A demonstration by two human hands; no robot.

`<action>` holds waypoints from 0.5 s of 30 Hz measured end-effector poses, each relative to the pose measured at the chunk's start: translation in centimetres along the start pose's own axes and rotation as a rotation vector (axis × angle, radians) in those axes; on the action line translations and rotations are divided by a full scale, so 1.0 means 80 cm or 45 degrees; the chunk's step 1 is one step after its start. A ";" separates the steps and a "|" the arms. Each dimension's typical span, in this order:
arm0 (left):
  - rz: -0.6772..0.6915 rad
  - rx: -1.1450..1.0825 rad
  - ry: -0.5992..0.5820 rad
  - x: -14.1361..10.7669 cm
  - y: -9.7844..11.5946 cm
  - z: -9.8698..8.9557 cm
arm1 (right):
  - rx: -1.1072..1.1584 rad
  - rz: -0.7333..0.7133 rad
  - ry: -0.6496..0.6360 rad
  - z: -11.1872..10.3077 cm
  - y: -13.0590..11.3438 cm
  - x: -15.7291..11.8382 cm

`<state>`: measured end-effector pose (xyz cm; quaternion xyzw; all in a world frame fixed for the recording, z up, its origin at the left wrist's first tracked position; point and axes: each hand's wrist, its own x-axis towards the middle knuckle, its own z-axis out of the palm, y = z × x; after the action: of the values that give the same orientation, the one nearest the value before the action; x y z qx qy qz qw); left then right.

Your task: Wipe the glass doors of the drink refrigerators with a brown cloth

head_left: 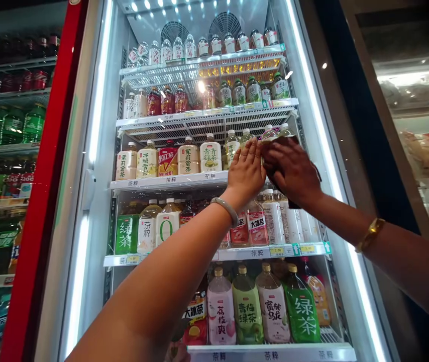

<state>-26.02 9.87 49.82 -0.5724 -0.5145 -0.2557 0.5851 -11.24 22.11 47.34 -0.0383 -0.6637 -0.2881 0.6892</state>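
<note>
We have a dark cloth (270, 167) at the glass door (200, 123), right of the frame's centre.
Our right hand (293, 171) holds it; our left hand (247, 168) is stretched flat just beside, drink bottles (210, 156) behind.

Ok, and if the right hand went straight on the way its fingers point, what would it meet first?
Probably the left hand: the right hand, over a dark cloth, points up and to the left, where that other hand lies close by. Depth is hard to judge here.
</note>
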 end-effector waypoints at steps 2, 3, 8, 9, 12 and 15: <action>-0.002 0.020 -0.017 -0.006 -0.007 -0.007 | 0.074 -0.218 -0.134 -0.014 -0.003 -0.018; 0.002 0.032 -0.026 -0.009 -0.008 -0.010 | 0.092 -0.255 -0.169 -0.021 0.003 -0.024; -0.011 0.081 -0.061 -0.014 -0.002 -0.016 | -0.039 0.260 0.079 -0.006 0.016 0.016; -0.014 0.092 -0.067 -0.015 -0.002 -0.018 | -0.054 0.315 0.109 0.005 0.006 0.028; -0.001 0.131 -0.075 -0.022 -0.013 -0.025 | -0.030 0.217 0.062 0.025 -0.036 0.037; 0.040 0.176 -0.077 -0.036 -0.034 -0.035 | 0.071 -0.080 -0.096 0.009 -0.046 0.014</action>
<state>-28.57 5.81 48.88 -0.5461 -0.5391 -0.1929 0.6115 -13.60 18.99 47.26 -0.0091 -0.6980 -0.2892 0.6550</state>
